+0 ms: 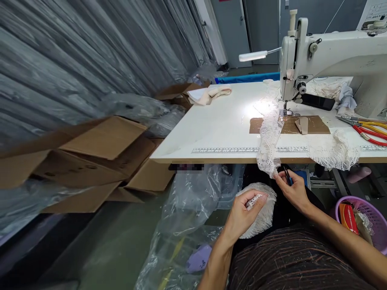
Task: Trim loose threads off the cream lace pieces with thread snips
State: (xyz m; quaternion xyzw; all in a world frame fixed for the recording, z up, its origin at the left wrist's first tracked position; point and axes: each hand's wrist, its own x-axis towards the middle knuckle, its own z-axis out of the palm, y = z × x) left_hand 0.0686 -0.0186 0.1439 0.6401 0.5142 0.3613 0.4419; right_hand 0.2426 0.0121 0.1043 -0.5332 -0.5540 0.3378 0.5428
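Head camera, and far left of the white sewing machine [329,52] I see an open cardboard box [99,149], the dark print on its panels too blurred for me to read. Lower left of the machine, below the table [205,125], a purple piece [199,257] among clear plastic bags [192,201] bears dark marks I can't make out. Along the table's front edge, the ruler scale [223,150] has numerals too small for me. Also lower left of the machine, the left hand [243,213] has thumb and fingers closed on a white lace piece [266,217]. A white lace strip [268,141] runs from beside the machine's needle over the table edge; its lower end is pinched in the thumb and forefinger of the right hand [292,189], which also holds dark thread snips [288,176]. I can't tell whether the two laces join. Lower down, below the machine, a red box [348,217] in a purple basket [376,219] carries unreadable lettering, as does the sheet [375,13] behind the machine.
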